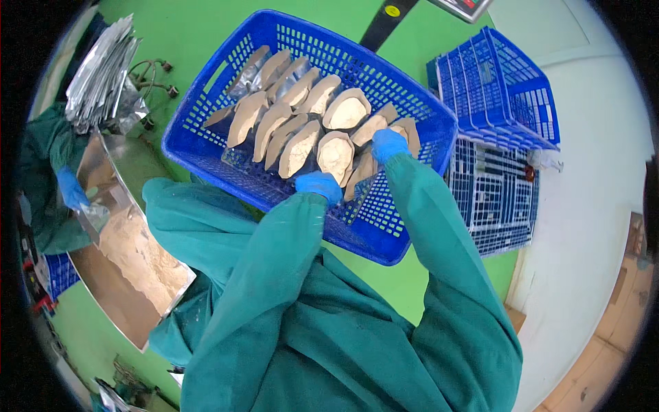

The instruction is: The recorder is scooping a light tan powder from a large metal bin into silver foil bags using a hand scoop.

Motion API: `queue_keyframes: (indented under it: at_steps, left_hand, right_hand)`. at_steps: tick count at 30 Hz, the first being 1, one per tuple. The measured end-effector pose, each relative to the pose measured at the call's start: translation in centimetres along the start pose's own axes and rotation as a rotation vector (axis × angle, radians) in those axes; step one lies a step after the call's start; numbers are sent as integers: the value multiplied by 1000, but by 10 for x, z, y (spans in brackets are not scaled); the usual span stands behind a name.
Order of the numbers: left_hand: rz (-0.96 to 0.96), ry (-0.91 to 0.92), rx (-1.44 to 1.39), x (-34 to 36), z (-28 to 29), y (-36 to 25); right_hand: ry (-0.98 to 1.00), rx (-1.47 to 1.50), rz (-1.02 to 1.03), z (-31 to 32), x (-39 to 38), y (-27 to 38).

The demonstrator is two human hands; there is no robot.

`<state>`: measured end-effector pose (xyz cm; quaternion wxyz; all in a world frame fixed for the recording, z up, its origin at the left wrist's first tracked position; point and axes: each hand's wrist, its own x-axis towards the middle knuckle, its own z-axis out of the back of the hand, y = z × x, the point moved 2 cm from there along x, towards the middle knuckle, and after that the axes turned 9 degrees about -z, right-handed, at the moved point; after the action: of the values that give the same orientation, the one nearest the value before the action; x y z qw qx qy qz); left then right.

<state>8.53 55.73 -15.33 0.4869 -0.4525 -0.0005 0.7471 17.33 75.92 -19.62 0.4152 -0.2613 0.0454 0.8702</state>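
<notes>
A blue plastic basket stands before me, holding several open foil pouches in two slanting rows. Pale powder shows in many of their mouths. My left hand, in a blue glove, is closed at the near edge of a powder-filled pouch in the near row. Farther right, my gloved right hand is closed on the edge of another pouch near the basket's right end. Both hands' fingertips are partly hidden by the gloves' backs and the pouches.
At left, a metal tray holds loose powder; a co-worker's gloved hand is beside it with a clear scoop-like thing. Flat silver pouches are stacked beyond. Blue baskets are stacked at right by a pale wall.
</notes>
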Motion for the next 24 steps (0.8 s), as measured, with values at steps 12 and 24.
queue_keyframes:
  at_steps: [12, 24]
  left_hand:
    - [-136, -1255, -389, -267, 101, 150]
    - [1050, -1424, -33, -592, -124, 318]
  right_hand:
    - [-71, 131, 182, 102, -44, 39]
    - [-193, 710, 1157, 213, -202, 358]
